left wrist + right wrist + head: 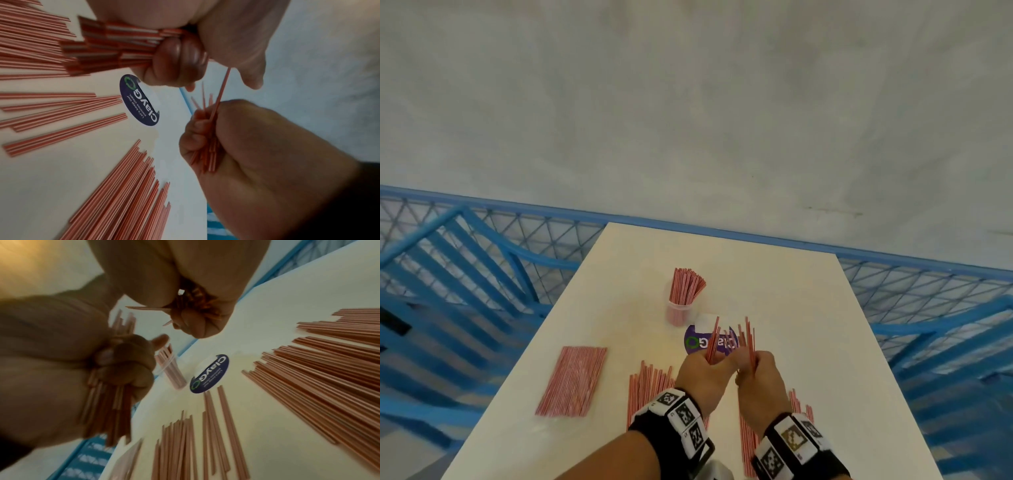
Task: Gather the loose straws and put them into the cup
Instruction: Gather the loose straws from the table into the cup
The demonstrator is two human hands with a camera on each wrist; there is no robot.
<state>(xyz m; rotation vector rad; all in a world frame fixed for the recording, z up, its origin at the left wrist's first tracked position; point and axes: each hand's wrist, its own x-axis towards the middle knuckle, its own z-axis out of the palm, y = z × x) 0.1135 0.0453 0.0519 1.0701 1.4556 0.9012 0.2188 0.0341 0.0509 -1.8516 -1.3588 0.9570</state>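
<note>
Two hands [727, 373] grip straws [748, 337] (one cup [678, 313]).

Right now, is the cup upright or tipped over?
Upright: the cup stands on the table, straws sticking up from it.

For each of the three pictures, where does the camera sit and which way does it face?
Head: above, facing forward and down at the table; both hands and the cup show.
Left wrist: under the left hand, facing its fingers; the right hand shows too.
Right wrist: under the right hand, looking up from near the table; the left hand shows.
All three share the round sticker.
</note>
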